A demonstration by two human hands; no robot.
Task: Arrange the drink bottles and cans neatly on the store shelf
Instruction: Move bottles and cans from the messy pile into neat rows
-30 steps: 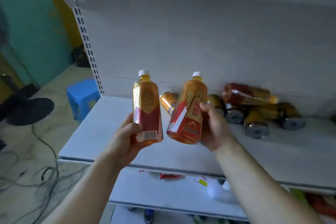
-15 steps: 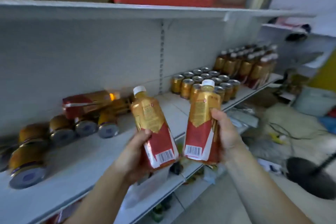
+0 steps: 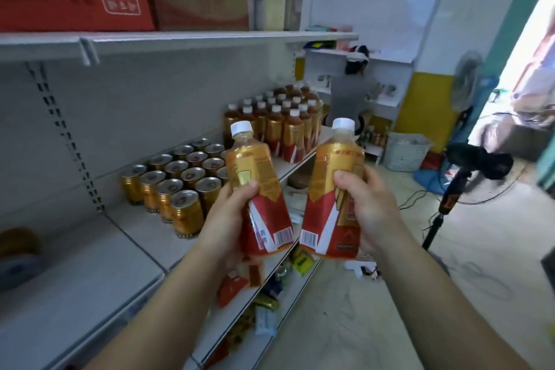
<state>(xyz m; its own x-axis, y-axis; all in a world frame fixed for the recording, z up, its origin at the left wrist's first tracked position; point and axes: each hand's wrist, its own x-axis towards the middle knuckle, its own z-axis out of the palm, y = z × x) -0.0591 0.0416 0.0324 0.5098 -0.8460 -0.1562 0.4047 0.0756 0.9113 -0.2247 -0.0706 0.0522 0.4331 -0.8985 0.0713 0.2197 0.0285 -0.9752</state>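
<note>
Shelf (image 3: 135, 237) alongside, bottles (image 3: 265, 216) in hands (image 3: 226, 219) (caps up)

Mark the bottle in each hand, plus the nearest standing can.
left-hand bottle (image 3: 255, 166), head view, upper gold label
right-hand bottle (image 3: 330, 164), head view, upper gold label
nearest standing can (image 3: 185, 216), head view, gold side wall

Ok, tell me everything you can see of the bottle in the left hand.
The bottle is clear plastic with a white screw cap and amber drink inside. Its wrap label is gold above, red below, with a white stripe and a barcode near the base. It is capped, held in the air, and leans its cap toward the shelf. The left hand grips its middle, thumb across the label.
</note>
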